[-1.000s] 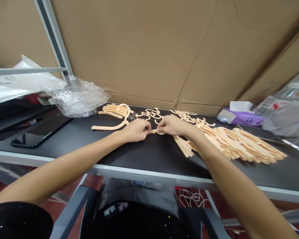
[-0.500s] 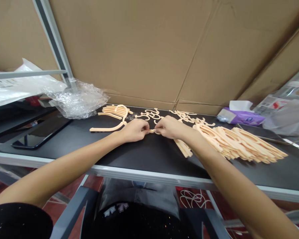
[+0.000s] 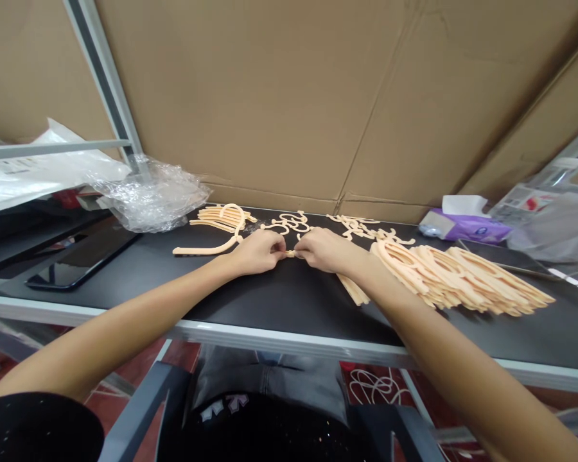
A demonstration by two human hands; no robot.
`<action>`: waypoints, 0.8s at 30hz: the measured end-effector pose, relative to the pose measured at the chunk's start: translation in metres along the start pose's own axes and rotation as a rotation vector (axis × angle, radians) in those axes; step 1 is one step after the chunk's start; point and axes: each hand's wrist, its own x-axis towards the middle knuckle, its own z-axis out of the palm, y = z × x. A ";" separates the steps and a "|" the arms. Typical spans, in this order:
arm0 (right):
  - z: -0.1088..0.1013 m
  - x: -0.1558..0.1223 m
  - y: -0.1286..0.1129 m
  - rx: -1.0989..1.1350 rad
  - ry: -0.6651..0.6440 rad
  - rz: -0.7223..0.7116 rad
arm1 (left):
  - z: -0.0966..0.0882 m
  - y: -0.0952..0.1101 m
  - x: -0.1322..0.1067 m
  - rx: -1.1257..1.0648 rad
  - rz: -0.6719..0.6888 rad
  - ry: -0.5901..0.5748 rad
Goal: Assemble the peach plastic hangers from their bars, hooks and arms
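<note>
My left hand [image 3: 257, 251] and my right hand [image 3: 324, 249] meet at the middle of the black table [image 3: 289, 295], fingers pinched together on one small peach plastic piece [image 3: 290, 254]. A peach hanger arm [image 3: 207, 247] stretches left from my left hand along the table. Loose peach hooks [image 3: 291, 223] lie just behind my hands. A big stack of peach hanger bodies [image 3: 457, 276] fans out to the right of my right wrist. A smaller stack of peach hangers [image 3: 221, 216] rests at the back left.
A dark phone [image 3: 79, 260] lies flat at the table's left end. Crumpled clear plastic wrap [image 3: 149, 192] sits behind it by a metal post. A purple tissue pack [image 3: 465, 224] is at the back right. Cardboard [image 3: 289, 96] walls the rear.
My two hands have drawn closer together on the small piece, and less of it shows between my fingers. The view shifted slightly.
</note>
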 end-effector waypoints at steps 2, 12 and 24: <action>-0.001 -0.001 -0.002 -0.021 -0.004 -0.005 | 0.000 0.000 0.000 0.000 -0.008 0.001; -0.006 -0.005 -0.012 -0.112 0.003 0.000 | -0.003 0.001 0.000 0.003 -0.045 -0.007; 0.006 0.003 0.012 0.157 0.216 -0.055 | -0.009 -0.001 -0.001 0.069 0.044 0.110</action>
